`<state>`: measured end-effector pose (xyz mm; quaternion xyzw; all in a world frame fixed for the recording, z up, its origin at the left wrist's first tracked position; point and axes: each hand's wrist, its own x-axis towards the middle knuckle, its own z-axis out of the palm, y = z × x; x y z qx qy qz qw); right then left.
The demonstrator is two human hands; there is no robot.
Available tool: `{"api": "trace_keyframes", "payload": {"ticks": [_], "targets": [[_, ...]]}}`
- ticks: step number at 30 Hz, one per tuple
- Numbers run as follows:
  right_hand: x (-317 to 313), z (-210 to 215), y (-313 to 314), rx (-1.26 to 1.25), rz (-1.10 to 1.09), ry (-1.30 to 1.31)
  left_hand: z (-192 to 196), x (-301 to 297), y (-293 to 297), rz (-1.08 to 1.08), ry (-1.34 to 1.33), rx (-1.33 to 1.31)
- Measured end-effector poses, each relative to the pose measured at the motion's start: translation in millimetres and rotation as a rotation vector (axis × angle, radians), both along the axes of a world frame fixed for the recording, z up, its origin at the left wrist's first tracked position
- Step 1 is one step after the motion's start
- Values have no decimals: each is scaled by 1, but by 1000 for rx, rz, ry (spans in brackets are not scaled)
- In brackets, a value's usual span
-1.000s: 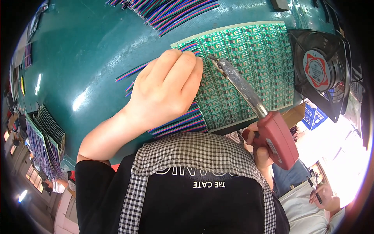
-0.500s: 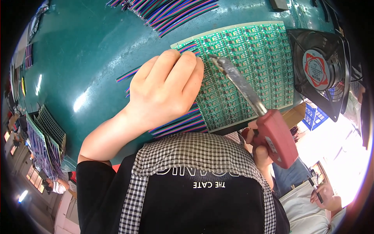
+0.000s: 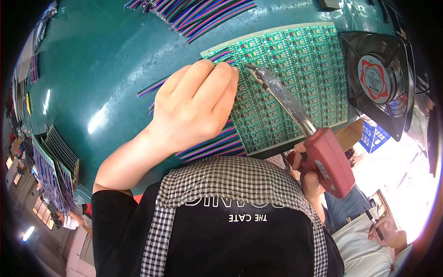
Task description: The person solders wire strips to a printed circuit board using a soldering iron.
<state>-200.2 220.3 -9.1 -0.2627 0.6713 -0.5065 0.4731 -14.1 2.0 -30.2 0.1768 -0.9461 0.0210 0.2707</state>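
A green circuit board panel [image 3: 295,87] lies on the table, covered with rows of small parts. Along its left edge, flat multicoloured ribbon wires [image 3: 214,147] run out to the left. My left hand [image 3: 196,99] is closed over that edge, knuckles up; its fingertips are hidden, and wire ends show beyond it. In my right hand [image 3: 312,182] is a soldering gun [image 3: 330,161] with a red handle, its fingers partly hidden behind it. The metal tip is over the panel, just right of my left fingers; whether it touches the board I cannot tell.
A black fan [image 3: 378,78] stands right of the panel. More ribbon wires [image 3: 198,18] lie at the far side. Wired boards [image 3: 55,161] stand upright at the left edge. A blue crate [image 3: 373,136] and another person's hand [image 3: 385,231] with a pen are at right.
The soldering gun's metal barrel has turned slightly, and its tip has shifted a little left. My left hand has moved barely, staying over the panel's edge.
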Motion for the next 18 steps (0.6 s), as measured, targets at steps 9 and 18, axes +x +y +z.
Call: {"api": "trace_keyframes", "payload": {"ticks": [9,18], "targets": [[-1,-8,9,26,46,45,0,4,0,-30,-9,18],[1,-6,8,20,100,170,0,6,1,-16,-32,49]]}}
